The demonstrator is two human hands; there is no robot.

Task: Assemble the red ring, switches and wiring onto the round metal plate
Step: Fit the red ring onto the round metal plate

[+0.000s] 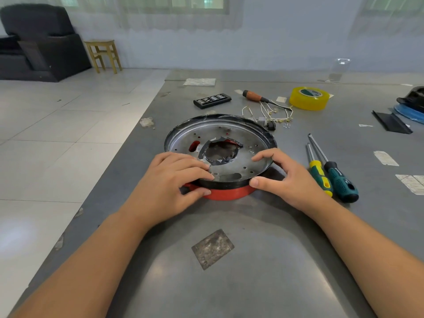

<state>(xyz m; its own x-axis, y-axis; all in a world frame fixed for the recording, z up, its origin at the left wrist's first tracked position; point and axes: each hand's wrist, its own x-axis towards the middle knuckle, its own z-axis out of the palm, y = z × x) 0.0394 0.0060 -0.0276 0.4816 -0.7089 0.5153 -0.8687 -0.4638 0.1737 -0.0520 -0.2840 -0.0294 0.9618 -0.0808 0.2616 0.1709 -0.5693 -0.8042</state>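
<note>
- The round metal plate [231, 134] sits near the middle of the grey table [263, 260], resting on the red ring [226, 193], which shows only as a red band under the plate's near edge.
- The left hand [174, 180] holds the near-left rim: fingers curl over onto the plate's face, and the thumb presses the side by the red ring.
- The right hand [284, 177] grips the near-right rim, fingers bent over the top edge and thumb against the black side wall.
- The plate looks like thin, stiff sheet metal, probably light, with a smooth face that could slip. The torn foil round the centre hole looks sharp, so the outer rim is the safer place to hold.
- The ring appears to be rigid plastic; I judge it needs even pressure from both sides to seat squarely.
- The wiring [273, 112] and a small black switch [271, 125] lie loose just behind the plate, not yet fitted. The thin wires will tangle and bend easily.
- Two screwdrivers [330, 171] lie close beside the right hand; a third tool with an orange handle [253, 95], a yellow tape roll [308, 98] and a black bit case [212, 100] sit further back.
- Nothing blocks the plate itself, though the screwdrivers crowd the right elbow's path.
</note>
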